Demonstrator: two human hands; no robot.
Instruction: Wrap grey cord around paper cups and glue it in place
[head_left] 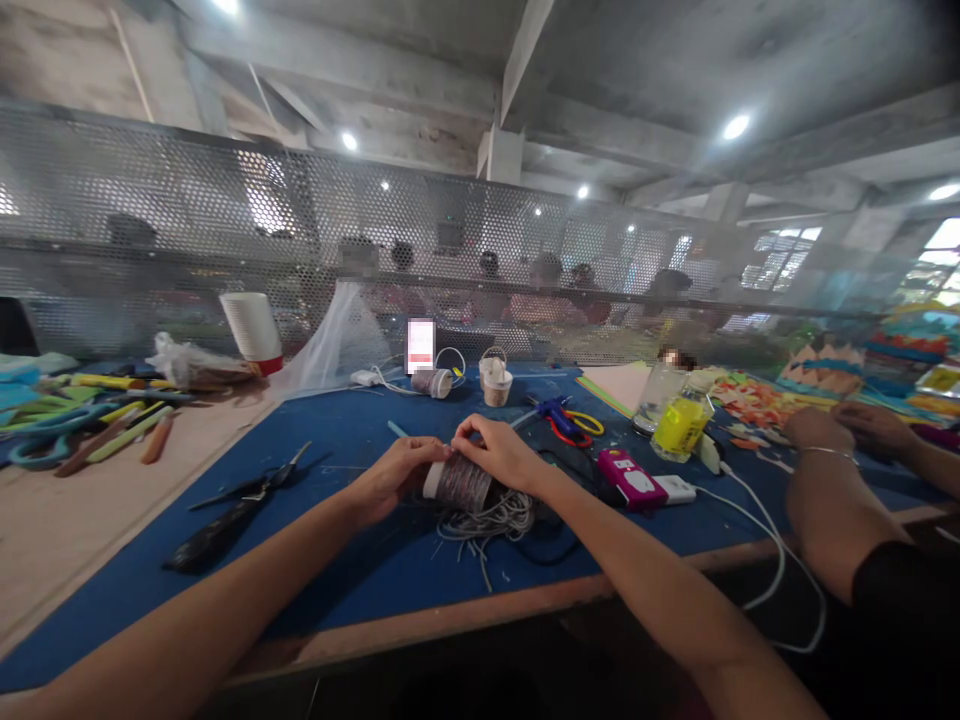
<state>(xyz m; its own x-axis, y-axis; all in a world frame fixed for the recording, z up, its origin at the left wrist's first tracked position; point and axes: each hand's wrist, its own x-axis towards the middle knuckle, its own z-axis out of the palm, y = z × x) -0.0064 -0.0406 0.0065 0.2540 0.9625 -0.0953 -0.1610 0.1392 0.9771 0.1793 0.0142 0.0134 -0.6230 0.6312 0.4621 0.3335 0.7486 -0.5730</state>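
A white paper cup (433, 482) wound with grey-brown cord (465, 486) lies tilted on its side between my hands. My left hand (396, 472) is closed with thumb and fingers at the cup's white rim. Over the cup's upper side, my right hand (499, 452) is closed too, its fingertips pinched close to the left ones. Whether a thin cord end sits between the fingertips is too small to tell. A loose heap of grey cord (491, 525) lies under and beside the cup, its ends trailing toward the table's front edge.
Black-handled pliers (251, 497) lie left on the blue table (315, 590). Behind are a cord-wound cup (432, 384), small basket-like cups (496, 386) and a blue glue gun (556, 408). A magenta power bank (630, 480) and cables lie right, near another person's hand (817, 430).
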